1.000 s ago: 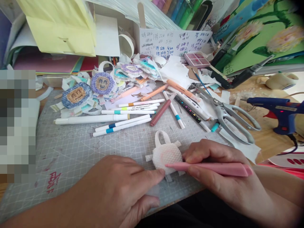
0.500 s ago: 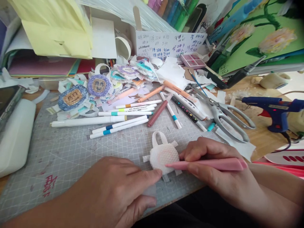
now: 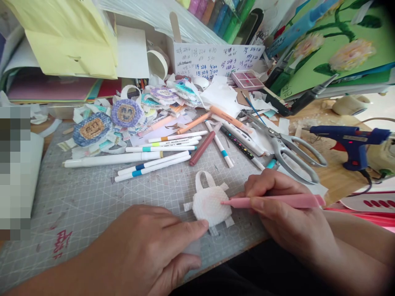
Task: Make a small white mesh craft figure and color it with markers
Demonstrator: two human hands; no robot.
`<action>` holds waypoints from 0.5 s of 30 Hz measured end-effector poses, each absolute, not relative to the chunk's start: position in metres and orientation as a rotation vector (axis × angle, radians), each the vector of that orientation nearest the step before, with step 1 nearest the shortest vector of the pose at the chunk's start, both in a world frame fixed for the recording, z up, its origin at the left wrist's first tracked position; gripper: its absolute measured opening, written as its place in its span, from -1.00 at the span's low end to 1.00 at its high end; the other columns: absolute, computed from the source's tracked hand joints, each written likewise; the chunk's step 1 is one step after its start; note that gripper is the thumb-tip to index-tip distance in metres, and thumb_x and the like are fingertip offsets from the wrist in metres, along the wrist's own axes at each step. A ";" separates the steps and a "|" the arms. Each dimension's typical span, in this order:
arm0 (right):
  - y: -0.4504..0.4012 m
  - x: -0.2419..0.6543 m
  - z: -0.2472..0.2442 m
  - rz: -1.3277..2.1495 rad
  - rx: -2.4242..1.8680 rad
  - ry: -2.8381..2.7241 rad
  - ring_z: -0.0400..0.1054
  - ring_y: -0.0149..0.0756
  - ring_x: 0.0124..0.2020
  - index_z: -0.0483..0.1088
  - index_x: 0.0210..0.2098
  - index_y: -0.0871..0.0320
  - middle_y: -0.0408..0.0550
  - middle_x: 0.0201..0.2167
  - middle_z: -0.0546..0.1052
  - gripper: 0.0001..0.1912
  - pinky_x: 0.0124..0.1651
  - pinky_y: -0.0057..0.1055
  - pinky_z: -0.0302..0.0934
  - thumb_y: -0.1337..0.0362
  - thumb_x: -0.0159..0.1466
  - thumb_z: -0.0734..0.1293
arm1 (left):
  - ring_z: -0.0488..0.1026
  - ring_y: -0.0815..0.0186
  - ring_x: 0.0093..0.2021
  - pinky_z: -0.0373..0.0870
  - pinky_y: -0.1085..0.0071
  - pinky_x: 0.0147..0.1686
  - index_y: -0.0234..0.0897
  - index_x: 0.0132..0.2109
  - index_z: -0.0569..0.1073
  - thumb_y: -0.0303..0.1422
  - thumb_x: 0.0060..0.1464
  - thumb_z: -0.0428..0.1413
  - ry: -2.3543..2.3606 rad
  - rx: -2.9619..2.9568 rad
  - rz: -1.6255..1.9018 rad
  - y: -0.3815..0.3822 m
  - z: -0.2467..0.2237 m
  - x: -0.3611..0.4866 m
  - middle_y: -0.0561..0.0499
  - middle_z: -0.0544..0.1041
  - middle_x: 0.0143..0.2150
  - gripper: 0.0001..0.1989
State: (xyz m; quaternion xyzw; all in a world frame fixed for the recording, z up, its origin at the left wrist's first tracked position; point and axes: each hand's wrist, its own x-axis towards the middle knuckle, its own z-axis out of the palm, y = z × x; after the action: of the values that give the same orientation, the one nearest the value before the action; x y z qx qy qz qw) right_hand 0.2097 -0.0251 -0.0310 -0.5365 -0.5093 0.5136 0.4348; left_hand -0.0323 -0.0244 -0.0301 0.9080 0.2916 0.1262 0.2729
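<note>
Fingertip (image 3: pixel 203 224) on white textured piece (image 3: pixel 211 205)

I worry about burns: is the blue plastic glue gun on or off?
Apparently on: the blue plastic glue gun shows a glowing red light.

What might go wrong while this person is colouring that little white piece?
The left hand seems to steady the white piece with just one fingertip at its lower edge, so it may twist under the pink pen.
That tip rests on textured, patchily pink material, so the colour could come out uneven.
The glue gun shows a red light; if it is hot, a stray reach by the right hand might mean a burn.
</note>
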 end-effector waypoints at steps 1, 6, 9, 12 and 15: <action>-0.025 0.209 -0.032 1.239 -1.339 -1.274 0.26 -0.33 -0.54 0.34 -0.56 0.09 -0.18 -0.61 0.36 -0.79 -0.48 -0.40 0.15 0.18 0.11 0.41 | 0.52 0.23 -0.42 0.30 0.36 -0.44 -0.18 0.07 0.35 -0.28 0.24 -0.10 0.783 2.445 0.343 -0.025 -0.030 -0.033 0.03 0.61 -0.30 -0.70; -0.027 0.210 -0.034 1.168 -1.323 -1.335 0.23 -0.36 -0.54 0.36 -0.53 0.09 -0.18 -0.60 0.37 -0.83 -0.49 -0.42 0.14 0.22 0.13 0.41 | 0.52 0.24 -0.42 0.30 0.38 -0.44 -0.15 0.07 0.35 -0.25 0.25 -0.11 0.797 2.442 0.333 -0.026 -0.031 -0.033 0.03 0.61 -0.30 -0.70; -0.028 0.213 -0.035 1.259 -1.281 -1.339 0.31 -0.31 -0.49 0.36 -0.51 0.09 -0.17 -0.57 0.40 -0.82 -0.44 -0.39 0.19 0.20 0.15 0.40 | 0.52 0.25 -0.42 0.30 0.39 -0.45 -0.14 0.07 0.35 -0.25 0.25 -0.10 0.796 2.436 0.336 -0.026 -0.031 -0.033 0.04 0.61 -0.32 -0.70; -0.029 0.215 -0.034 1.374 -1.246 -1.316 0.41 -0.23 -0.39 0.34 -0.50 0.08 -0.15 -0.52 0.46 -0.81 -0.37 -0.36 0.23 0.20 0.16 0.41 | 0.52 0.25 -0.43 0.30 0.38 -0.46 -0.14 0.06 0.34 -0.26 0.24 -0.10 0.791 2.442 0.339 -0.025 -0.032 -0.034 0.05 0.62 -0.31 -0.70; -0.030 0.215 -0.032 1.403 -1.245 -1.328 0.43 -0.22 -0.36 0.34 -0.50 0.08 -0.15 -0.50 0.49 -0.80 -0.35 -0.36 0.23 0.17 0.16 0.41 | 0.52 0.24 -0.43 0.30 0.37 -0.46 -0.14 0.07 0.34 -0.25 0.25 -0.10 0.786 2.444 0.335 -0.026 -0.032 -0.034 0.05 0.62 -0.31 -0.70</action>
State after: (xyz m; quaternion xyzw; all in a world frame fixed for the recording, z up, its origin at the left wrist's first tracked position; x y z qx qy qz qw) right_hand 0.2152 -0.0299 -0.0319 -0.4941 -0.5274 0.5570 0.4092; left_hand -0.0341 -0.0257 -0.0319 0.9083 0.2919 0.1244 0.2727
